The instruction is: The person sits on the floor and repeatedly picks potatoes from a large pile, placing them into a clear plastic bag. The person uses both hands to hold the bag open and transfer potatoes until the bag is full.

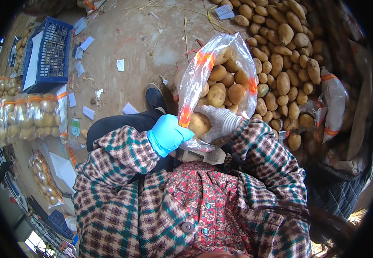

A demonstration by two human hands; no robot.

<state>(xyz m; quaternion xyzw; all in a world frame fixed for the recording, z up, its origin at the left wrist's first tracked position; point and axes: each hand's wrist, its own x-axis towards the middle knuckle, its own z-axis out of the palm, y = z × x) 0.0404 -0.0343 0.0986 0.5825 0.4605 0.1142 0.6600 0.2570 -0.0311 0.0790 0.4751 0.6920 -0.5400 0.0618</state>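
A clear plastic bag with orange bands (186,87) stands open in front of me, partly filled with potatoes (217,94). My left hand (169,134), in a blue disposable glove, is closed on the bag's near left rim. At the bag's near edge, my right hand (220,122) wears a grey-white knitted glove and holds a single potato (200,125); some of its fingers are hidden behind that potato. To the right of the bag lies a large heap of loose potatoes (283,83).
At the left stand a blue plastic crate (55,48) and a filled bag of potatoes (26,119); a smaller filled bag (44,180) lies lower left. White foam net pieces (88,112) litter the floor. An empty-looking plastic bag (333,103) is beyond the heap, right.
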